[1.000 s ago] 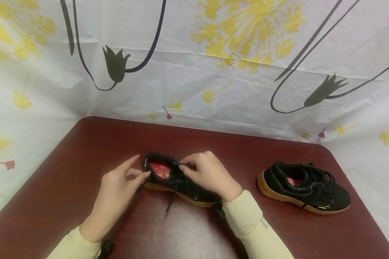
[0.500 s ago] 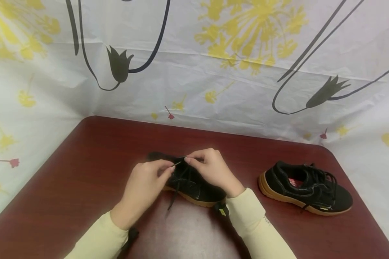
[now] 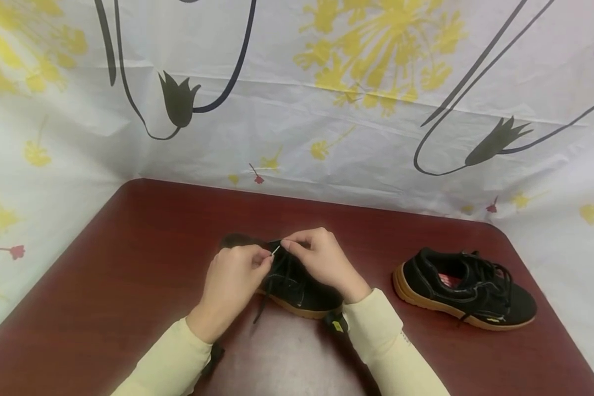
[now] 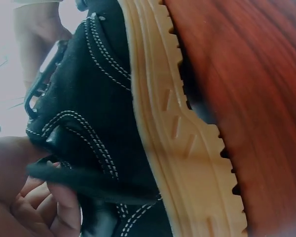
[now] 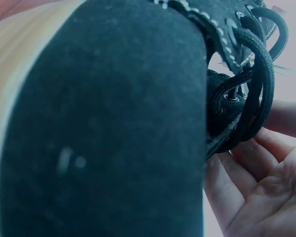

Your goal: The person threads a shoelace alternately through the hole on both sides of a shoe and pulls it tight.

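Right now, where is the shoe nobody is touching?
In the head view the second shoe sits alone on the right side of the red-brown table, well apart from the shoe between both hands.

The head view looks forward and down from above, with both hands meeting over the near shoe (image 3: pixel 297 286). The left wrist view sits low, just beside that shoe's gum sole, facing along it. The right wrist view presses close against its black toe, facing the laces. All three views share this shoe.
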A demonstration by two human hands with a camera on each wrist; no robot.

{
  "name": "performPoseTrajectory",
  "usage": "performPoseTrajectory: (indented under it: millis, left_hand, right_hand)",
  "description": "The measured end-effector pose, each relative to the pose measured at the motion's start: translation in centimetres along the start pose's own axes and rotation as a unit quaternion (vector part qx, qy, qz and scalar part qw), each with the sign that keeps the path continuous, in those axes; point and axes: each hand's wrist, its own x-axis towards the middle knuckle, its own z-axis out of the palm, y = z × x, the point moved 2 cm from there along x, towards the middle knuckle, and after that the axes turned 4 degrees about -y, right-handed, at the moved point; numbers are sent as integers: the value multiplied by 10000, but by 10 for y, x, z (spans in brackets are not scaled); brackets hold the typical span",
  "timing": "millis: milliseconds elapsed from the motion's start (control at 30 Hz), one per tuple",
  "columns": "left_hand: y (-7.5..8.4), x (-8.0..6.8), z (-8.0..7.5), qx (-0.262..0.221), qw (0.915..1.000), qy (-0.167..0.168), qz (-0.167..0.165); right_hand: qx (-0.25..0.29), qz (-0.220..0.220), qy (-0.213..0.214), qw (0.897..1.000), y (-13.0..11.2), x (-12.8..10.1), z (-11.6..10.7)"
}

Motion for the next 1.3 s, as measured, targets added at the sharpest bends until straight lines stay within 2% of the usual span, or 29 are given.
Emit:
performPoseTrajectory:
  millis: [633,833,967,1133,1300]
  left_hand:
    - [5,3,-4,317,9988,-232,298]
    - [6,4,-3,432,9985,-262,201]
    - [9,6,-3,552,9981,-235,109]
    - [11,6,-4,670,9970,-364,118]
    - [10,5,-6,767,9961,-389,191]
  right_hand:
    - [134,-26,-121,9998,-1,0,-1]
    - [148,-70,-133,9998,-1,-1,-2]
    - [54,-265,-41,9996,-2,-2,-3]
    - [24,-442,78,9990,-1,-2,-3]
    - [166,-476,-61,9987,-2,-1,-1]
